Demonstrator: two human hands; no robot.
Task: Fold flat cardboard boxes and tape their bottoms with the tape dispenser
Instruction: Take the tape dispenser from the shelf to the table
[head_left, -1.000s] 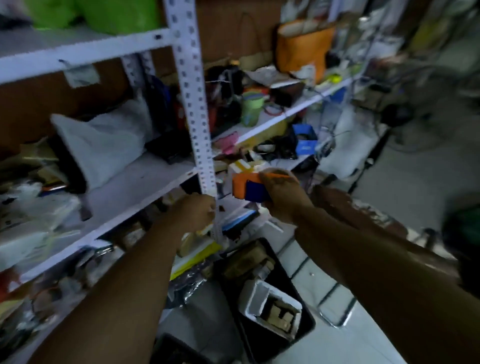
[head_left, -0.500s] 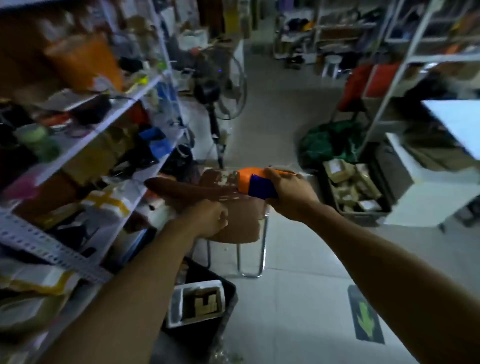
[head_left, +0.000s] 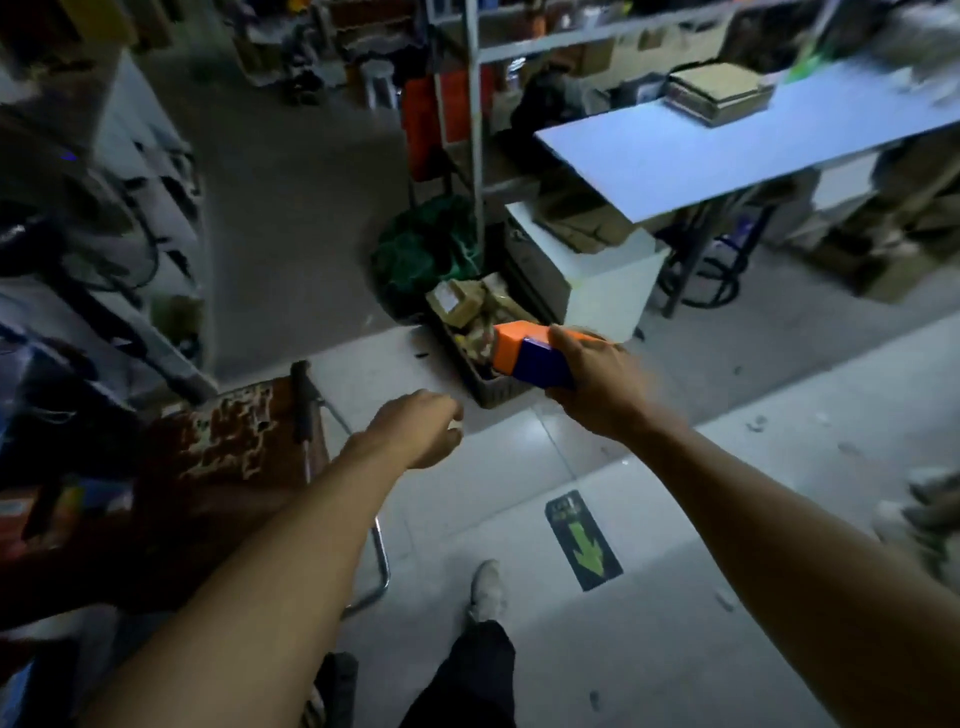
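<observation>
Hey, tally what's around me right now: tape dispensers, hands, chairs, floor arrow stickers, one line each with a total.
Tape dispenser, orange and blue, gripped by the right hand: 1
Hands: 2, left hand and right hand
Worn brown chair: 1
Green floor arrow sticker: 1
Total: 5
</observation>
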